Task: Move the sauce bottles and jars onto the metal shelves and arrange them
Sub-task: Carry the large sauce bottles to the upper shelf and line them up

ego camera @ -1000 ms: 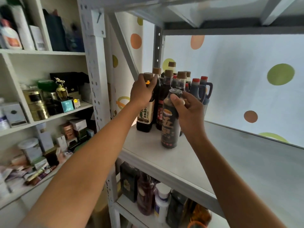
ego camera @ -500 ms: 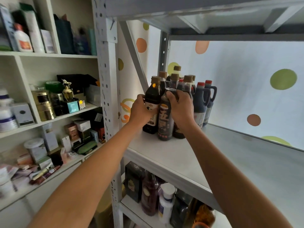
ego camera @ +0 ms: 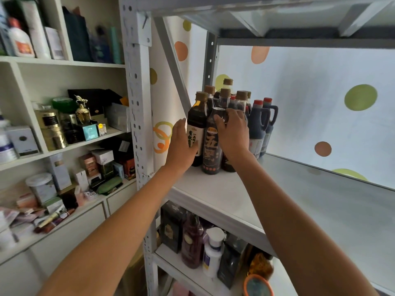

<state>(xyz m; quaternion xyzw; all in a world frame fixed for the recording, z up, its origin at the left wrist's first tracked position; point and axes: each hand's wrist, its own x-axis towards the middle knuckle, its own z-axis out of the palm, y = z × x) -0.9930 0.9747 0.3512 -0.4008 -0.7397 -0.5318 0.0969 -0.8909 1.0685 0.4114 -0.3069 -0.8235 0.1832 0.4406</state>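
On the metal shelf (ego camera: 224,189) a cluster of dark sauce bottles stands in the back left corner. My right hand (ego camera: 234,135) grips the neck of a dark bottle with an orange-lettered label (ego camera: 210,152), which stands at the front of the cluster. To its left stands a brown-capped bottle with a white label (ego camera: 197,116). My left hand (ego camera: 181,146) rests against that bottle's left side, fingers fairly straight and thumb on the label. Behind them are more brown-capped bottles (ego camera: 224,97) and two red-capped jugs with handles (ego camera: 259,122).
The shelf stretches bare to the right of the cluster. The lower metal shelf (ego camera: 171,259) holds bottles and dark cartons. A perforated white upright (ego camera: 137,107) stands at the left. Beyond it, white shelves (ego camera: 64,146) are crowded with boxes, tins and cosmetics.
Both hands slid their bottles back into the cluster. The left hand dropped from the cap to the bottle's side and loosened; the right bottle now stands beside the white-label one.
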